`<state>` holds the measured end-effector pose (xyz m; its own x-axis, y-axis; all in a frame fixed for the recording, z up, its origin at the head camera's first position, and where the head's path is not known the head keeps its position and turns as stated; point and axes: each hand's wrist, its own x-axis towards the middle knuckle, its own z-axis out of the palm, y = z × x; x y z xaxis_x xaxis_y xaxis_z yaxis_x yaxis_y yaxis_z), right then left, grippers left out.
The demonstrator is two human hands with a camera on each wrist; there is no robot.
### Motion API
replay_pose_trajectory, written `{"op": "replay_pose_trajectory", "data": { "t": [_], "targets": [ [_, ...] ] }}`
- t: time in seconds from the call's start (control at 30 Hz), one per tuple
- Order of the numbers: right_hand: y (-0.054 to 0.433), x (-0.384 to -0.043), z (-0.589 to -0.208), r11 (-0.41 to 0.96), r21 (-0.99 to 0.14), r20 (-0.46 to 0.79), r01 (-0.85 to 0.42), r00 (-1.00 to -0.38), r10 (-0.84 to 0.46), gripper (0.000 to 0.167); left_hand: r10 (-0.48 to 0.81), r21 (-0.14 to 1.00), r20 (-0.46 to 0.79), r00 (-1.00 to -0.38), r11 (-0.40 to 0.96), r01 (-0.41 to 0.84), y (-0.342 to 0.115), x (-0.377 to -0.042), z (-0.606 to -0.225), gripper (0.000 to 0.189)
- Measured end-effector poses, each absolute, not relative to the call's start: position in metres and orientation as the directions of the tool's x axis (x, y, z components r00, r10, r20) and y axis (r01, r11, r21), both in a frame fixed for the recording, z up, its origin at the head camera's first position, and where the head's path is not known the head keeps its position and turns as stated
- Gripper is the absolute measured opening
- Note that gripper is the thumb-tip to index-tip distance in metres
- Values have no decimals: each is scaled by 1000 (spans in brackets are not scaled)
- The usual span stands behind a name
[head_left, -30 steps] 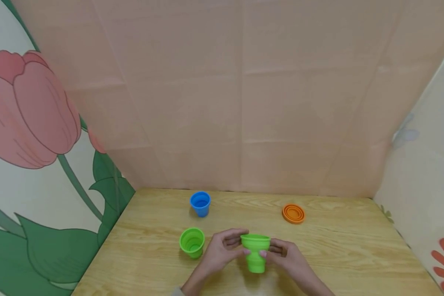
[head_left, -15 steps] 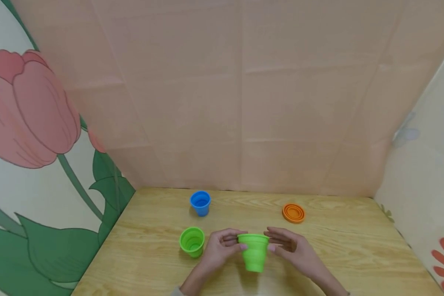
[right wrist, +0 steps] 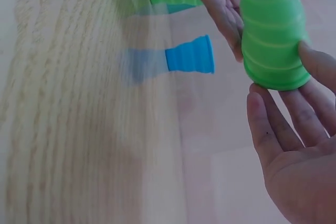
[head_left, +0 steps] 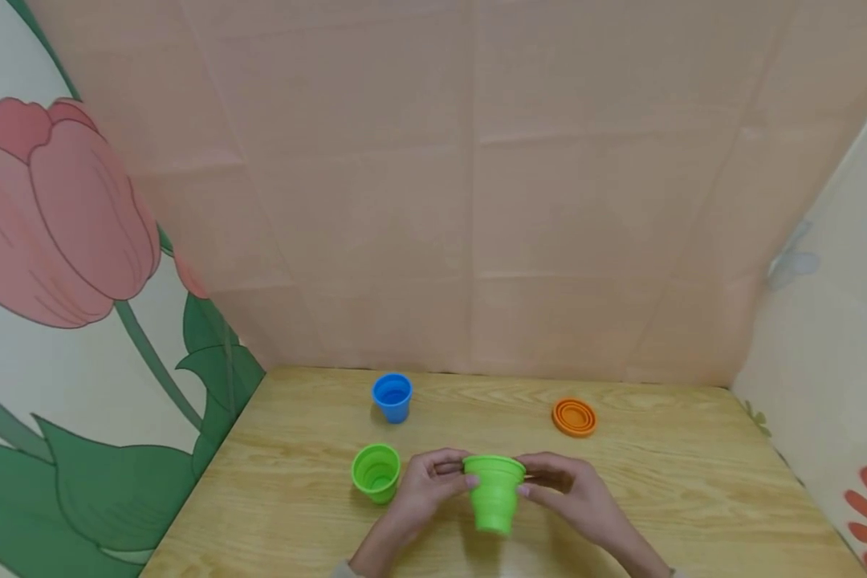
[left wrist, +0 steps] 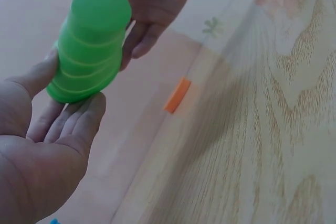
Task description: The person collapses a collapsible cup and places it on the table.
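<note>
Between both hands, above the table, a bright green collapsible cup (head_left: 494,496) is extended, its ringed wall narrowing to a smaller base. My left hand (head_left: 428,486) pinches its left side near the rim, thumb in front and fingers behind. On the other side, my right hand (head_left: 576,491) holds the rim the same way, its thumb at the wall in the right wrist view. The left wrist view shows the base (left wrist: 101,10) of the cup. Just left of my left hand stands a second green collapsible cup (head_left: 376,472), extended and upright.
A blue collapsible cup (head_left: 392,396) stands extended at the back left of the wooden table (head_left: 665,490). At the back right lies an orange collapsible cup (head_left: 574,417), folded flat. A pink-beige cloth (head_left: 470,201) hangs behind the table, with printed panels at both sides.
The held cup's wall has gone from sharply stepped to a smoother, fuller taper. My right hand came off its wall, opened beside it, then took hold again near the rim.
</note>
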<state>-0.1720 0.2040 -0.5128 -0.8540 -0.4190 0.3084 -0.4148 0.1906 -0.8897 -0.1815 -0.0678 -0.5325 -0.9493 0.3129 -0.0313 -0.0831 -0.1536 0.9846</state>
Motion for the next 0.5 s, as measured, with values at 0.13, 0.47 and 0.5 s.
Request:
{"op": "replay_pose_trajectory", "data": {
  "t": [0.13,0.47,0.5],
  "targets": [
    [205,-173,-514,215,-916,237,-340,-888,-395,27,318,984,-44,-947,-151,-96,-67,-180,-531,42],
    [206,-175,-516,108,-987,61,-118,-902,-428,39,376,982,-57,-925,-145,-119,-65,-179,-527,37],
    [205,-175,-517,108,-989,50,-105,-905,-422,40,376,981,-58,-925,-148,-122,-65,-179,-526,36]
  ]
}}
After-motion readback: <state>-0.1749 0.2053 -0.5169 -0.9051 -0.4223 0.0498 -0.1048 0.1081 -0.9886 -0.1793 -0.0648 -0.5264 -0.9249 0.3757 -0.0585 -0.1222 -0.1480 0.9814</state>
